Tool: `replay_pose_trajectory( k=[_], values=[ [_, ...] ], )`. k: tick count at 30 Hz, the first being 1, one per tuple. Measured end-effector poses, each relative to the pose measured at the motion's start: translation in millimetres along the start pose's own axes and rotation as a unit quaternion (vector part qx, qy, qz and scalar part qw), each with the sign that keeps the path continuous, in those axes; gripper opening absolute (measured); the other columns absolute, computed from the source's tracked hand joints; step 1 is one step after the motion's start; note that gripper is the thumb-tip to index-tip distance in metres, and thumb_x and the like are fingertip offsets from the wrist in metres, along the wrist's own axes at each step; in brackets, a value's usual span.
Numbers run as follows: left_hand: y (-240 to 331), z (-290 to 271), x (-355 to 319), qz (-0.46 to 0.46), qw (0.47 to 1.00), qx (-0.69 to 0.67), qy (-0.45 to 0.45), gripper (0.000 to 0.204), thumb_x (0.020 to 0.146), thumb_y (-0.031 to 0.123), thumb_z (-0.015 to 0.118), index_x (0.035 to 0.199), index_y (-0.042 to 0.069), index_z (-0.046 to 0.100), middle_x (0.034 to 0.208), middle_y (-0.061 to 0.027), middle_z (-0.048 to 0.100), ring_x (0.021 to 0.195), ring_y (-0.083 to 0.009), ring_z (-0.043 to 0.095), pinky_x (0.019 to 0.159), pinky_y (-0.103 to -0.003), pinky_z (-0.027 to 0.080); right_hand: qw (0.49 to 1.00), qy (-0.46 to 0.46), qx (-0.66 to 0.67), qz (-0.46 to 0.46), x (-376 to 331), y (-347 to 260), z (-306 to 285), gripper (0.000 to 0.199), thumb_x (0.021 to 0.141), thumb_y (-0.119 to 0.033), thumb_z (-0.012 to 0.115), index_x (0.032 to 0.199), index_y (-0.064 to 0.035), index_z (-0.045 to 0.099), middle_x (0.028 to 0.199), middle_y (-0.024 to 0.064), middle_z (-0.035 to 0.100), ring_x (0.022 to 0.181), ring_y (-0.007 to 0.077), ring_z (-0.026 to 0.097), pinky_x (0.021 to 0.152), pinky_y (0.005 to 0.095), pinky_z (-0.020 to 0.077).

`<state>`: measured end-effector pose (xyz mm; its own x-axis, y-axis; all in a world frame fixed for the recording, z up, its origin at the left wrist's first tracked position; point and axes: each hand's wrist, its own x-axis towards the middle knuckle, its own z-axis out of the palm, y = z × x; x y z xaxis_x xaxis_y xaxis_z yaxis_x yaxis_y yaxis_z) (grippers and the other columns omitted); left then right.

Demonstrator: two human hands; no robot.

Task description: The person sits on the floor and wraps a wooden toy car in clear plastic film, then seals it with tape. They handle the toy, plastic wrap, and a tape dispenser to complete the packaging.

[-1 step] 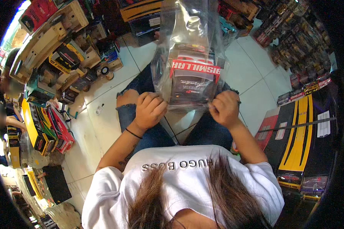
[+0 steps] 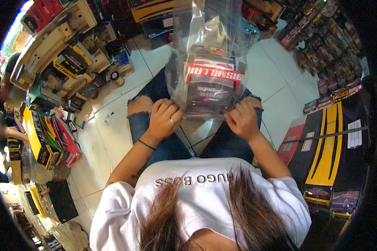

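A clear plastic bag point(image 2: 215, 31) hangs over the gap between my knees. Inside it sits what looks like a black toy truck point(image 2: 209, 94) with a red and white band across its front. My left hand point(image 2: 165, 117) is closed, fingers curled at the bag's lower left edge. On the other side my right hand point(image 2: 243, 119) pinches the bag near its lower right corner; its knuckles are slightly blurred. The plastic stretches between both hands and its upper end runs out at the top of the view.
Wooden toy trucks point(image 2: 71, 62) crowd the left, above yellow, green and red panels point(image 2: 46, 138). At the right stands a large black and yellow boxy truck body point(image 2: 324, 146), with stacked small packaged goods point(image 2: 326, 46) beyond. White floor tiles point(image 2: 100, 142) lie around me. Another person's arm point(image 2: 16, 134) shows far left.
My right hand has shifted slightly left and inward. The bag and the toy truck have tilted a little, and the plastic's folds have changed. My left hand is nearly unmoved.
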<state>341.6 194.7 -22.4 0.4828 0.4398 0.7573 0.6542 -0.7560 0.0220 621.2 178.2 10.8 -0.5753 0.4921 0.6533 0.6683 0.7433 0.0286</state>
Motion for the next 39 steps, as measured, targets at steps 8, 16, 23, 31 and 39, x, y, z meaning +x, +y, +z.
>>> replay_pose_trajectory(
  k=[8,16,23,31,39],
  values=[
    [-27.5,45.9,-49.2,-0.022,0.984,-0.031,-0.175,0.025,0.073,0.006,0.06,0.098,0.008,0.057,0.097,-0.0064,0.057,0.098,-0.0247,0.054,0.093,-0.042,0.041,0.973,-0.169,0.055,0.145,-51.1,12.1,57.9,0.016,0.076,-0.017,0.063,0.086,-0.0047,0.061,0.087,0.0104,0.062,0.083,0.0301,0.059,0.078,0.0414,0.0446],
    [-53.9,98.8,3.2,-0.564,0.675,-0.472,-0.053,0.031,0.097,0.028,0.041,0.104,0.002,0.056,0.104,-0.0115,0.06,0.095,-0.0173,0.057,0.085,-0.03,0.045,0.627,-0.024,0.567,0.534,-39.9,123.8,112.5,0.037,0.091,-0.021,0.052,0.123,-0.0039,0.052,0.113,0.0124,0.062,0.096,0.0248,0.062,0.084,0.0386,0.0509],
    [-106.9,73.6,10.2,-0.541,0.404,-0.732,-0.091,0.024,0.099,0.026,0.041,0.098,0.007,0.054,0.087,-0.0087,0.064,0.06,-0.0124,0.054,0.057,-0.028,0.048,0.38,0.033,0.854,0.353,-17.3,108.1,108.0,0.048,0.095,-0.039,0.045,0.126,-0.0035,0.05,0.119,0.0176,0.057,0.106,0.0281,0.057,0.088,0.0388,0.0494],
    [-115.3,91.9,51.6,-0.473,0.384,-0.793,-0.006,0.026,0.094,0.021,0.052,0.118,0.012,0.048,0.088,-0.0037,0.059,0.065,-0.0142,0.053,0.061,-0.03,0.046,0.491,0.006,0.682,0.542,20.6,132.0,94.9,0.045,0.093,-0.037,0.047,0.121,-0.0015,0.053,0.115,0.0171,0.059,0.1,0.0291,0.06,0.083,0.043,0.0515],
    [-113.3,157.5,57.4,-0.604,0.41,-0.682,0.05,0.028,0.085,0.007,0.054,0.112,0.012,0.048,0.078,-0.0019,0.051,0.055,-0.0116,0.046,0.047,-0.024,0.038,0.521,0.073,0.677,0.515,-13.4,133.8,116.1,0.046,0.093,-0.037,0.048,0.12,-0.0008,0.053,0.116,0.0174,0.059,0.097,0.0299,0.061,0.082,0.0439,0.0521]
  ],
)
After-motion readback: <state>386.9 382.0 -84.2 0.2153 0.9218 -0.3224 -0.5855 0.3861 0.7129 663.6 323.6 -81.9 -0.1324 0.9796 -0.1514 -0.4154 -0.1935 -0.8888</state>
